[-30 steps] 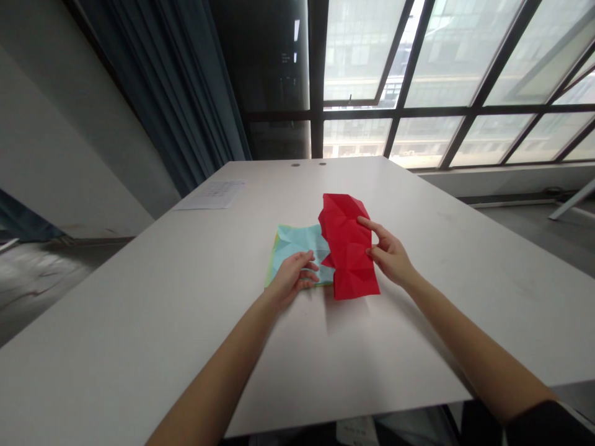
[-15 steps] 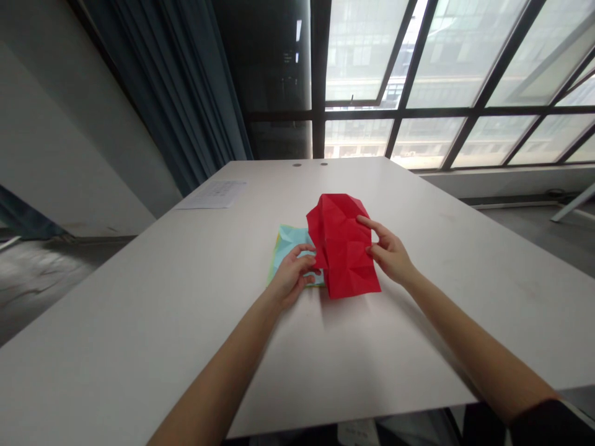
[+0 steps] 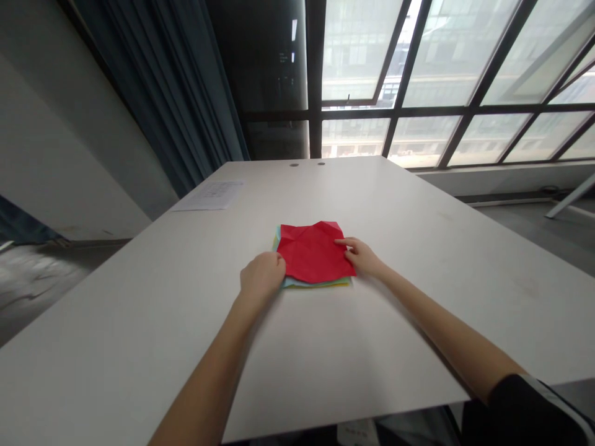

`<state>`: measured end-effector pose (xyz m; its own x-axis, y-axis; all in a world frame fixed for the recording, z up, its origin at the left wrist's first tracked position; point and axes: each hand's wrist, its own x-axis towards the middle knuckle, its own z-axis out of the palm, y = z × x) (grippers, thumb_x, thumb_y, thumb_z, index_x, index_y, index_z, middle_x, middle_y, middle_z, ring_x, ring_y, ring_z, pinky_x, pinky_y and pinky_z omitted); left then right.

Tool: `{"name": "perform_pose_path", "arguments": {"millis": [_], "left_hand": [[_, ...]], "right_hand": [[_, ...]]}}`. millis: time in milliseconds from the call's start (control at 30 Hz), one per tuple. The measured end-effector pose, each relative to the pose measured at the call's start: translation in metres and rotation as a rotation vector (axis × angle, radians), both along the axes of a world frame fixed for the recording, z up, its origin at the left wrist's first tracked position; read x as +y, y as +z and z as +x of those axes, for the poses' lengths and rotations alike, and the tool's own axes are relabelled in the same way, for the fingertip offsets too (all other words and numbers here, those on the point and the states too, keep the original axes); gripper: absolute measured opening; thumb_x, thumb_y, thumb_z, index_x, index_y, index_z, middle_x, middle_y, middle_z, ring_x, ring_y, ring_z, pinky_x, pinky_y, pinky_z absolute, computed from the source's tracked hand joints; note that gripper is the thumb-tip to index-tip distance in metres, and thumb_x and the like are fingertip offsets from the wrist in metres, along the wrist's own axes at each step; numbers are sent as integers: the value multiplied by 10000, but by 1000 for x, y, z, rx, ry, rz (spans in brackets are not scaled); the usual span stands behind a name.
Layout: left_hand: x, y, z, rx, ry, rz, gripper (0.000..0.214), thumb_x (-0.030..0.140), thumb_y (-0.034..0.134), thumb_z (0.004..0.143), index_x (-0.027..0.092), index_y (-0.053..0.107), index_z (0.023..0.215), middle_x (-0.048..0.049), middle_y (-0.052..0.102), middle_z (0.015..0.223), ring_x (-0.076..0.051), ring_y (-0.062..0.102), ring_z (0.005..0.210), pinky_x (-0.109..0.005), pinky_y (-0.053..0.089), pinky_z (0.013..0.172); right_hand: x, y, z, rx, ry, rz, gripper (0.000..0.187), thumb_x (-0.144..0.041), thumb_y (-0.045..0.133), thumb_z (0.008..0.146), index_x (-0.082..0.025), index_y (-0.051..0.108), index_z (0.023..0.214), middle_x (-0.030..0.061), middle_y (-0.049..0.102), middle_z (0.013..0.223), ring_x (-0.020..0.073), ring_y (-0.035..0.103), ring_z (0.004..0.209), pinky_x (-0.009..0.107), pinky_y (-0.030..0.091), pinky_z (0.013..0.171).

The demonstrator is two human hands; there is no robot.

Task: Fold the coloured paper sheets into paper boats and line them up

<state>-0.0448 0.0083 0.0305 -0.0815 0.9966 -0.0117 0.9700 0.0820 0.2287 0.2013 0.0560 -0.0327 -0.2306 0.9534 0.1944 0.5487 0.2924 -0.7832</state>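
A creased sheet of red paper [image 3: 313, 253] lies spread over a small stack of coloured paper [image 3: 318, 284], whose light blue, green and yellow edges show along the front and at the left. My left hand [image 3: 263, 272] is closed on the red sheet's left edge, the fingers curled and partly hidden. At the right edge, my right hand [image 3: 362, 256] pinches the same sheet, with the index finger stretched over its top face. The red sheet's surface is uneven, with fold lines across it.
Both forearms rest over a large white table [image 3: 139, 297]. A printed white sheet [image 3: 209, 196] lies near its far left edge. Two round grommets [image 3: 294, 165] sit at the far end. Beyond stand a blue curtain [image 3: 171, 93] and framed windows [image 3: 357, 56].
The red paper came down from a raised, partly folded position and is now spread flat over the coloured stack. My left hand moved left to its left edge; my right hand moved slightly lower.
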Motion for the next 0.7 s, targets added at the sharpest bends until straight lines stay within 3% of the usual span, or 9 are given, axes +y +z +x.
{"name": "perform_pose_path", "arguments": {"millis": [100,200,300,400,500,600,700], "left_hand": [[-3,-7,4,133,-48,-42,341,269,338,781,203,668,838,-106,637,946,-256,582,888,-343,453,685],[-4,-12,5,202,-91,27,368,367,352,804,177,665,840,-140,575,998,-294,514,972,-364,459,678],[-4,-17,7,263,-167,125,369,428,405,804,159,653,856,-150,534,1042,-308,466,1012,-406,438,755],[-3,-23,12,305,-363,203,270,232,407,824,183,599,1009,-126,502,1149,-281,424,1092,-433,362,882],[-2,-28,16,281,-529,145,412,101,336,830,237,496,1185,-101,486,1215,-234,434,1116,-401,340,916],[-2,-32,20,246,-520,87,400,175,306,866,242,465,1227,-104,510,1196,-236,475,1070,-388,373,883],[-4,-36,23,205,-409,68,428,417,303,875,234,472,1223,-113,483,1245,-285,422,1139,-443,358,909]], "right_hand": [[-3,-1,-2,-179,21,44,478,-48,406,715,-147,570,1153,95,542,1156,134,573,768,299,469,800],[-7,0,-4,-310,23,107,442,-102,426,758,-153,560,1176,106,508,1201,182,536,988,316,397,929],[-10,-1,-4,-467,-18,186,402,-200,442,807,-187,551,1195,119,410,1290,239,391,1178,375,315,998],[-11,-3,-5,-589,-61,217,390,-254,424,836,-249,535,1209,96,378,1316,266,354,1181,419,324,964],[-12,-4,-5,-651,-25,207,407,-259,370,862,-263,485,1252,53,396,1334,257,365,1155,415,329,947],[-13,-4,-6,-691,35,173,441,-335,320,887,-236,413,1306,39,385,1372,257,312,1210,422,283,982],[-15,-4,-8,-729,56,141,524,-474,282,881,-242,347,1346,39,334,1412,281,241,1274,462,207,1022]]}}
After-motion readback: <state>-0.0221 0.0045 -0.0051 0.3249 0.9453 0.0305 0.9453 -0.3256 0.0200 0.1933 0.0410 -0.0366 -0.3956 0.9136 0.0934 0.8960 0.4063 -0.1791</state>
